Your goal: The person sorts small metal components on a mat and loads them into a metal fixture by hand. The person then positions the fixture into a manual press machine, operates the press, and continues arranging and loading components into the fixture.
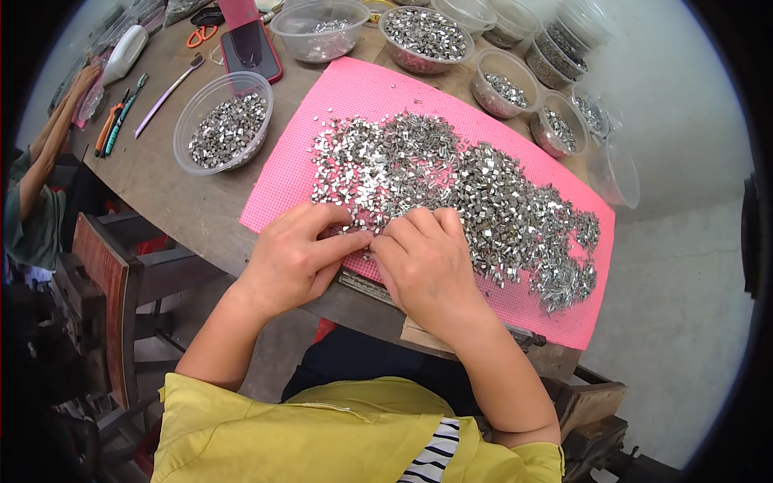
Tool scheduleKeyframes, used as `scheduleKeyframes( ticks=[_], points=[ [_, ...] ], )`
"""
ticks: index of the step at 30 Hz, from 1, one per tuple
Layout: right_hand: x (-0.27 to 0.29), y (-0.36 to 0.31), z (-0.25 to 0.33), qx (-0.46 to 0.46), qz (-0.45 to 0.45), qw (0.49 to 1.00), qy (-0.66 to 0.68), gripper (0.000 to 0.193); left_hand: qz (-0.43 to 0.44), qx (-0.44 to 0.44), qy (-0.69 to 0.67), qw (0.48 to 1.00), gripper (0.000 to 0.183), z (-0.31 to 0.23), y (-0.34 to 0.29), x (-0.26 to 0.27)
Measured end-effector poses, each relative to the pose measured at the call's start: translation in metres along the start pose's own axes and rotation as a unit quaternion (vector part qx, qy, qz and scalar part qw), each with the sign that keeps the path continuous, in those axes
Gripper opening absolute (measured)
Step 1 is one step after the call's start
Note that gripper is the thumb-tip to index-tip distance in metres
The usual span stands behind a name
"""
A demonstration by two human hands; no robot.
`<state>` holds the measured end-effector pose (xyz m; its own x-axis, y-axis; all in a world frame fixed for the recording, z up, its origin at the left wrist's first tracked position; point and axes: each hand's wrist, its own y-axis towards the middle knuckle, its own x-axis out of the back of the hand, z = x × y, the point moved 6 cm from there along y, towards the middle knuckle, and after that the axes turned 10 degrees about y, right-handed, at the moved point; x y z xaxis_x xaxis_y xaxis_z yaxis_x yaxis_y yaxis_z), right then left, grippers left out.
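My left hand (291, 256) rests at the near edge of a spread of small silvery metal pieces (419, 149) on a pink textured mat (283, 173). Its fingers are curled, and its thumb and index finger reach toward the other hand. Close beside it, my right hand (431, 270) bends its fingers down over the near side of the pieces. The tips of both hands almost meet. Whatever lies between the fingertips is hidden or too small to name. The pieces lie in several patches, some chunky, others thin and pin-like.
Clear plastic tubs of metal pieces (224, 129) line the mat's left and far sides. A phone (251, 52), orange-handled scissors (201, 36), a toothbrush (167, 95) and a white bottle (126, 53) lie at the far left. Another person's arm (52, 149) reaches in beside a wooden chair (105, 306).
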<state>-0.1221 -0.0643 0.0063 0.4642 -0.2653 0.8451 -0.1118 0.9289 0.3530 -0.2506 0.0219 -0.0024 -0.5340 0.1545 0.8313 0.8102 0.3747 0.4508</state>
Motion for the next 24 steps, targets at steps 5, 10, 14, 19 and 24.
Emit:
scheduleKeyframes(
  ticks=[5,10,14,19,24],
  points=[
    [0.002,-0.005,-0.001,-0.012,-0.003,1.000,-0.003,0.012,0.041,-0.020,0.012,0.999,0.037,0.000,0.005,0.001],
    [0.009,-0.011,-0.005,-0.032,-0.016,0.999,0.004,0.014,0.040,-0.030,0.023,0.999,0.029,0.001,0.005,0.001],
    [0.011,-0.012,-0.003,-0.037,-0.032,0.998,0.029,0.014,0.035,-0.013,-0.006,0.999,0.028,0.005,0.006,0.003],
    [0.010,-0.012,-0.005,-0.057,-0.041,0.997,0.038,0.013,0.058,-0.017,-0.027,0.998,0.024,0.009,0.016,0.005],
    [0.008,-0.017,-0.006,-0.079,-0.067,0.993,0.049,0.016,0.104,-0.083,-0.017,0.991,0.017,0.012,0.032,0.003]
  ],
)
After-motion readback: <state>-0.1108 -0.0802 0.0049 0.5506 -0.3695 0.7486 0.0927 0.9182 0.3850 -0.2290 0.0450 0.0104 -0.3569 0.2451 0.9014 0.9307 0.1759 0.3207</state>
